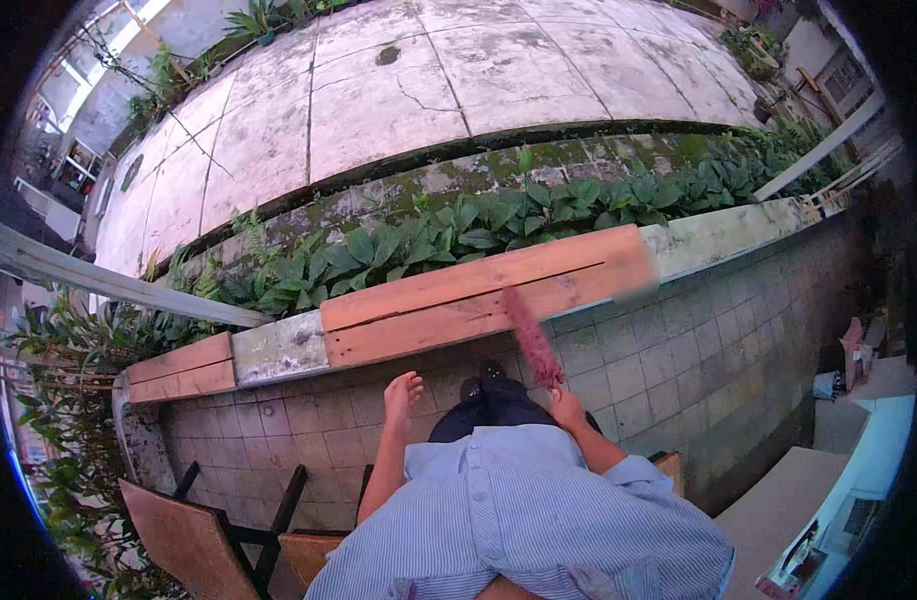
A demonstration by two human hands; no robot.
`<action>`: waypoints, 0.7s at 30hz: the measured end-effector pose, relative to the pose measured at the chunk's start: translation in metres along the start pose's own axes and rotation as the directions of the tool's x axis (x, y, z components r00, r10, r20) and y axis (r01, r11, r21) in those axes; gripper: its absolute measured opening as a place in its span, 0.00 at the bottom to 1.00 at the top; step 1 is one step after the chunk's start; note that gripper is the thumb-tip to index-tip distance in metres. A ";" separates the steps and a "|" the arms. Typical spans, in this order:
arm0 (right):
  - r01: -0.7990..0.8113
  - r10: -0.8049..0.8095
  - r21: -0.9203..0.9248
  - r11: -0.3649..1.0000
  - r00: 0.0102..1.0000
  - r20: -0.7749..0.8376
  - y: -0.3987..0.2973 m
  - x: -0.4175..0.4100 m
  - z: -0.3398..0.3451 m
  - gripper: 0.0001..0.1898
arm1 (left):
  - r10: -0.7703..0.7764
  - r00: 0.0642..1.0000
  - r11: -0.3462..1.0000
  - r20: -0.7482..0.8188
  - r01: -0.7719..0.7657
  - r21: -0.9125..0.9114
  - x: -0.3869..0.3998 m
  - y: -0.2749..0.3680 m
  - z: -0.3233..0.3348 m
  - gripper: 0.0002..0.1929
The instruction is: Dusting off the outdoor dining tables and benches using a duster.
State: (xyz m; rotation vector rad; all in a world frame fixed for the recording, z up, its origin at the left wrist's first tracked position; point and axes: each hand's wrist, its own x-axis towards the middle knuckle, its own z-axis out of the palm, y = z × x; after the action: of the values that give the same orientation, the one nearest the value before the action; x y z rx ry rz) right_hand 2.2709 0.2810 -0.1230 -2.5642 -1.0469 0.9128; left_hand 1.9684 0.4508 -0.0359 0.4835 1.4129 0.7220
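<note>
My right hand (567, 406) grips the near end of a fluffy dark-pink duster (532, 341). The duster slants away from me, and its far tip overlaps the front plank of a reddish-brown wooden board seat (421, 326). I cannot tell whether that tip presses on the wood. The seat is made of two long planks with a dark gap between them, set on a low stained wall (278, 349). My left hand (403, 394) hangs in the air on the near side of the wall, fingers loosely curled, holding nothing.
A shorter plank seat (182, 367) lies further left on the wall. Leafy plants (428, 232) grow right behind it, with a concrete yard (398, 82) beyond. Wooden-topped furniture (188, 536) with dark legs stands at lower left on the tiled floor (316, 435). A pale post (128, 277) rises at left.
</note>
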 end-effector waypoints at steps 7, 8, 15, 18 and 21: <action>0.278 -0.181 -0.228 0.933 0.911 0.372 0.013 -0.021 -0.017 0.19 | -0.074 0.995 0.996 0.068 0.070 0.060 -0.005 -0.024 -0.014 0.13; 0.190 -0.150 -0.169 0.967 0.963 0.224 0.017 -0.029 -0.011 0.19 | -0.073 0.995 0.996 0.061 0.070 0.051 -0.007 -0.026 -0.015 0.13; 0.109 -0.109 0.005 0.994 0.994 -0.014 0.003 -0.061 -0.010 0.22 | -0.117 0.993 0.993 0.004 0.117 0.021 -0.009 -0.044 -0.046 0.12; -0.058 0.067 0.054 0.997 0.983 -0.169 0.018 -0.038 0.015 0.21 | -0.087 0.996 0.996 -0.002 0.087 0.009 -0.014 -0.045 -0.049 0.11; -0.155 0.154 -0.011 0.988 0.985 -0.073 0.019 -0.024 0.011 0.21 | -0.099 0.995 0.994 -0.031 0.100 0.037 -0.018 -0.047 -0.048 0.11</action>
State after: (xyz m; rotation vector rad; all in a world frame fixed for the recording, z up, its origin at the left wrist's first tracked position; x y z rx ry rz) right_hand 2.2611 0.2501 -0.1286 -2.7013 -0.8494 0.8436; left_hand 1.9290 0.4004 -0.0615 0.4311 1.4695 0.6246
